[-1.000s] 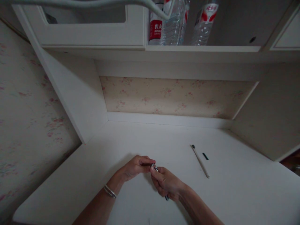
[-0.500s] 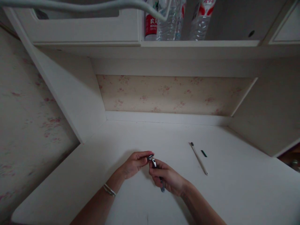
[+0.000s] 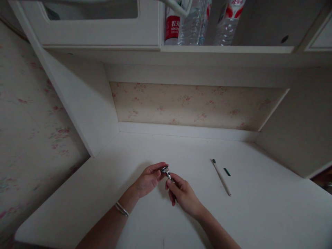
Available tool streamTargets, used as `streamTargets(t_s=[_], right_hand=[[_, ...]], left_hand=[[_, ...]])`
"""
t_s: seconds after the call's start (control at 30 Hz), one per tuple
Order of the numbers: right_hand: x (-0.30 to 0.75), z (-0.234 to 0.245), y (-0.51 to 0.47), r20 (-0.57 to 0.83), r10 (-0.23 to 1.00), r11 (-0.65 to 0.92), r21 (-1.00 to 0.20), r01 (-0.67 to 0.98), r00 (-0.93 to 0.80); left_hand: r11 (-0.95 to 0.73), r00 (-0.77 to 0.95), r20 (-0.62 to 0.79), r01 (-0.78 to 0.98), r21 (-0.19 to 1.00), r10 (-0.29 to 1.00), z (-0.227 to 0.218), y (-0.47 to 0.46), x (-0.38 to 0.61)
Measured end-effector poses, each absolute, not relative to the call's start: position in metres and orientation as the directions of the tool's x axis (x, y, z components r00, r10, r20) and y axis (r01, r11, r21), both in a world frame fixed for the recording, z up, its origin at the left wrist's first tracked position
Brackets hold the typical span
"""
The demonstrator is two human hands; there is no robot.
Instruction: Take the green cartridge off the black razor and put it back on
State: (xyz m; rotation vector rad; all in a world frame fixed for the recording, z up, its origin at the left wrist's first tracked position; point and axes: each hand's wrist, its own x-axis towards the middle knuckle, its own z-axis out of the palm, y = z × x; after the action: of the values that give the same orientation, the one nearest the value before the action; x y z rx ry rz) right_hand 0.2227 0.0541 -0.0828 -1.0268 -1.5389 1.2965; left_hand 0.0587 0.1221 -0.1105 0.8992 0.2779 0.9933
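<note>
Pinching the small metal-headed tool (image 3: pixel 165 170) just above the white desk (image 3: pixel 129 214), the person's left hand (image 3: pixel 149 180) gripped its head while the right hand (image 3: pixel 183 194) closed round the handle, and 2 snug, steady grips probably suited such fiddly work best.
</note>
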Motion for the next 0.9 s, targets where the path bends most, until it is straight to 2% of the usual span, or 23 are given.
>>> streamTargets(t_s=[0.1, 0.2, 0.3, 0.73, 0.9], right_hand=[[0.22, -0.086, 0.053, 0.149, 0.963, 0.189, -0.968, 0.168, -0.224], [0.219, -0.088, 0.053, 0.271, 0.949, 0.308, -0.908, 0.283, -0.162], [0.22, -0.088, 0.054, 0.357, 0.922, 0.387, -0.868, 0.311, -0.151], [0.225, -0.086, 0.055, 0.332, 0.918, 0.386, -0.877, 0.286, -0.218], [0.226, -0.088, 0.057, 0.341, 0.919, 0.388, -0.874, 0.294, -0.199]], left_hand=[[0.223, 0.537, 0.191, -0.611, 0.76, 0.822, -0.11, 0.122, 0.06], [0.211, 0.552, 0.212, -0.603, 0.769, 0.806, -0.111, 0.122, 0.061], [0.201, 0.563, 0.222, -0.592, 0.781, 0.796, -0.112, 0.123, 0.06], [0.04, 0.59, 0.178, -0.338, 0.94, 0.788, -0.107, 0.125, 0.05], [0.136, 0.588, 0.161, -0.428, 0.894, 0.793, -0.111, 0.125, 0.054]])
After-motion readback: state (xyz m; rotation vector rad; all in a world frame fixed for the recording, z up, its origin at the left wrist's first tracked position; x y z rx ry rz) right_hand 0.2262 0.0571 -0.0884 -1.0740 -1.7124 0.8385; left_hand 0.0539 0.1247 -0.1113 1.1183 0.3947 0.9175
